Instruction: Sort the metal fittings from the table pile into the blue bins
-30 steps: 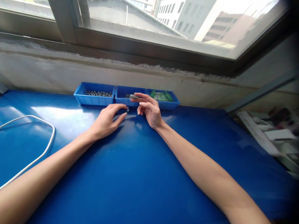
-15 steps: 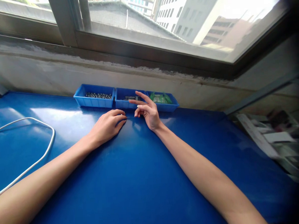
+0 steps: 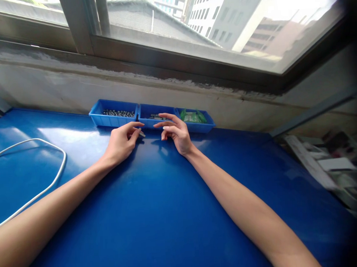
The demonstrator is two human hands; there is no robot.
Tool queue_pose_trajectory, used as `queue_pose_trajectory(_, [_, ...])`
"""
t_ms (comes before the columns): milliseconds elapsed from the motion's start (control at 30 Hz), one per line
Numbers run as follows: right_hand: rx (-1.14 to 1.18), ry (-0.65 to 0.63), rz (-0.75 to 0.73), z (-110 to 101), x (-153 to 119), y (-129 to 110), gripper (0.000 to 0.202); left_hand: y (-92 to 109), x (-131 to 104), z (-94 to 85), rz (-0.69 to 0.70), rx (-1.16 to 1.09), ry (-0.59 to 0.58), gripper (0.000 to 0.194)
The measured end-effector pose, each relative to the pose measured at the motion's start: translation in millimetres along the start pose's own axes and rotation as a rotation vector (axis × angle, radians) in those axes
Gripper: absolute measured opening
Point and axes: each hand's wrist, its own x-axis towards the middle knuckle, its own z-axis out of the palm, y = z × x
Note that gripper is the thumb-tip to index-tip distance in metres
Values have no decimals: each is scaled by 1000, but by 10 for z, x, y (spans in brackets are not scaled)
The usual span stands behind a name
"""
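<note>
My left hand [image 3: 122,142] is closed around a small light-coloured piece [image 3: 142,134] that pokes out past the fingertips, low over the blue table [image 3: 159,214]. My right hand [image 3: 178,134] is raised with its fingers apart and nothing visible between them, in front of the middle and right bins. The left blue bin [image 3: 112,120] has many small metal parts. In the middle blue bin [image 3: 149,123] lie grey pieces, partly covered by my right fingers. Green and clear packaging fills the right blue bin [image 3: 200,128].
A white cable [image 3: 62,163] curves over the table's left side. Behind the bins is a wall [image 3: 74,93] below a window frame [image 3: 168,56]. Papers and other items [image 3: 335,164] are blurred at the right.
My left hand has moved left, away from my right hand, and the small piece now shows at its fingertips. My right hand has hardly moved; its upper fingers are slightly lower.
</note>
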Motion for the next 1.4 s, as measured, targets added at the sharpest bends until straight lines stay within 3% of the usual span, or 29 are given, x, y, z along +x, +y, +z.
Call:
queue_pose_trajectory(433, [-52,-67,15,9,-9,-11,41,-19,23,-42,-101,-234,84,40])
queue_pose_trajectory(800, [-127,-195,39,72,-37,-77,54,6,-6,-55,-128,-329,42,38])
queue_pose_trajectory(1400, [-137,-276,25,59,-12,-65,41,19,-7,-43,-153,-417,-42,49])
